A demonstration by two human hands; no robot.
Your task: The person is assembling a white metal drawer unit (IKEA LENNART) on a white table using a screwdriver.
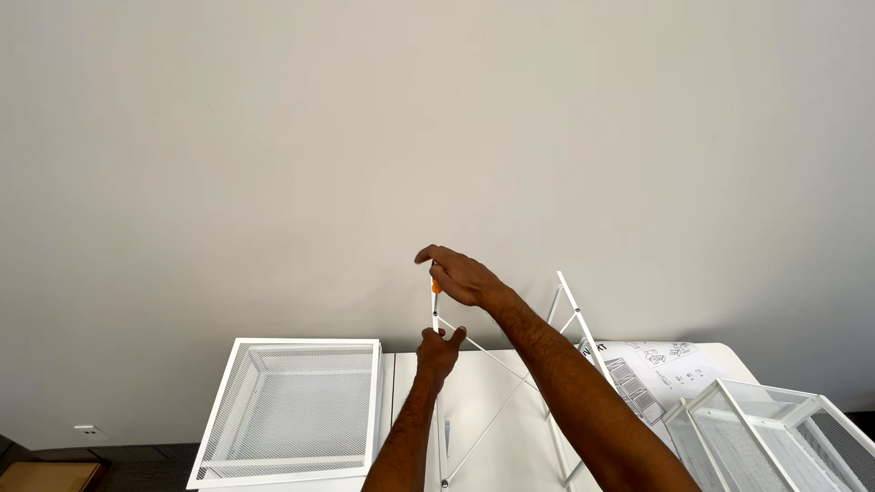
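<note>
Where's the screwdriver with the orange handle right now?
In the head view it is near the centre, upright in front of the wall: the right hand grips the orange-handled screwdriver from above, and the left hand sits at its lower end.

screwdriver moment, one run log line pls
right hand: grips screwdriver | left hand: steadies white metal frame | mesh basket: left

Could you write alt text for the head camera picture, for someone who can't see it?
A person's right hand holds an orange-handled screwdriver upright while the left hand steadies a white metal frame against a plain wall. White mesh baskets and an instruction sheet lie on the white table.
</note>
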